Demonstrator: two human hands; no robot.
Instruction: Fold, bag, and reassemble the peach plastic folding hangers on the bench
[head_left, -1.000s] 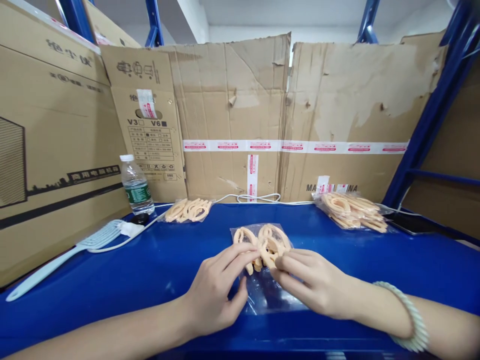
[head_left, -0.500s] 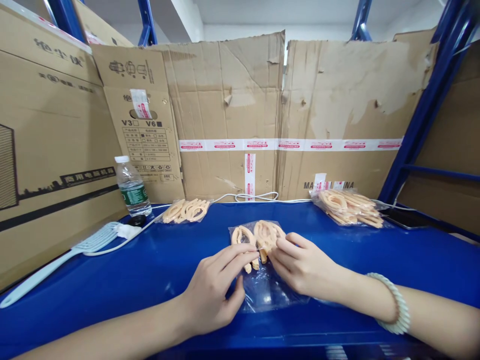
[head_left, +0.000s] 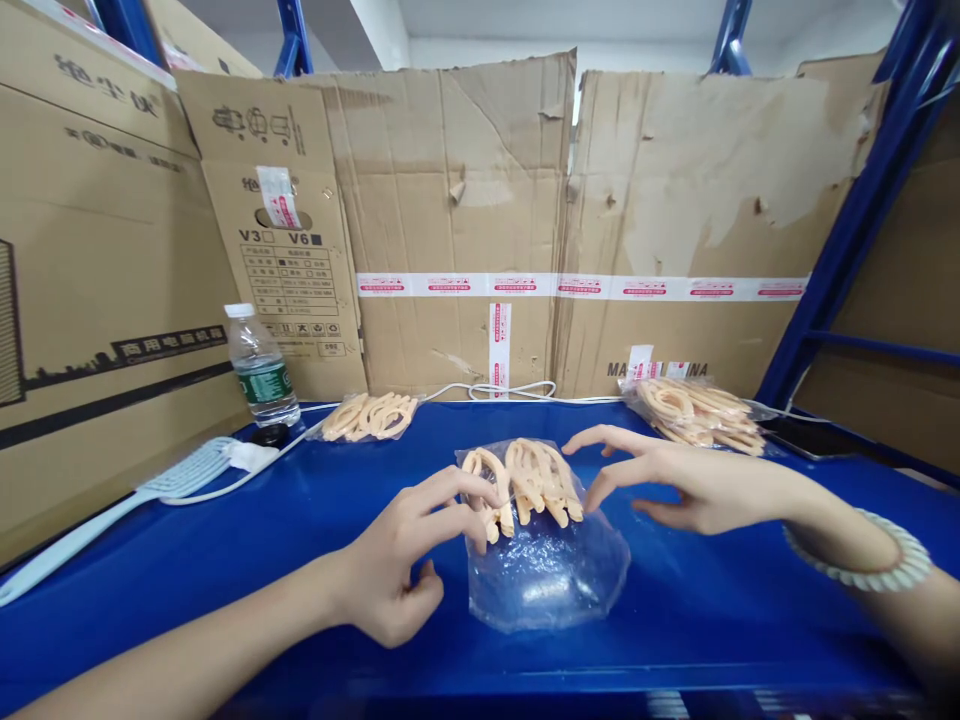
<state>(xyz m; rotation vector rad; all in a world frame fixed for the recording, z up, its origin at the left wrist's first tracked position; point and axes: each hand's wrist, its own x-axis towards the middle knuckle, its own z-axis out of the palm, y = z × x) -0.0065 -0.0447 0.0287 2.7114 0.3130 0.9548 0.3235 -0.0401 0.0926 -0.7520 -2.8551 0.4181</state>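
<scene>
Clear bag (head_left: 551,590) of peach-coloured loops (head_left: 534,478) lies flat on the blue counter (head_left: 720,620), front and centre, between both hands. Loops are bunched at its far end in two clusters; near end is loose, slack film. Left hand (head_left: 397,550) is at the bag's left side, fingers half curled over the left cluster, thumb well clear, so no pinch. Fingertips look to be resting on the film, but the overlap hides the contact, can't confirm. Right hand (head_left: 694,485) is off the bag's right edge, fingers spread wide, nothing in them, fingertips just beside the film; green beaded bracelet (head_left: 909,565) on that wrist. Similar packed bags at the back: a smaller one (head_left: 371,417) rear left, a fuller pile (head_left: 697,415) rear right, with a dark flat object (head_left: 806,438) next to it. Upright water bottle (head_left: 264,378), green label, white cap, rear left; pale blue brush (head_left: 184,472) in front of it. Cardboard panels (head_left: 457,220) stand behind everything.
</scene>
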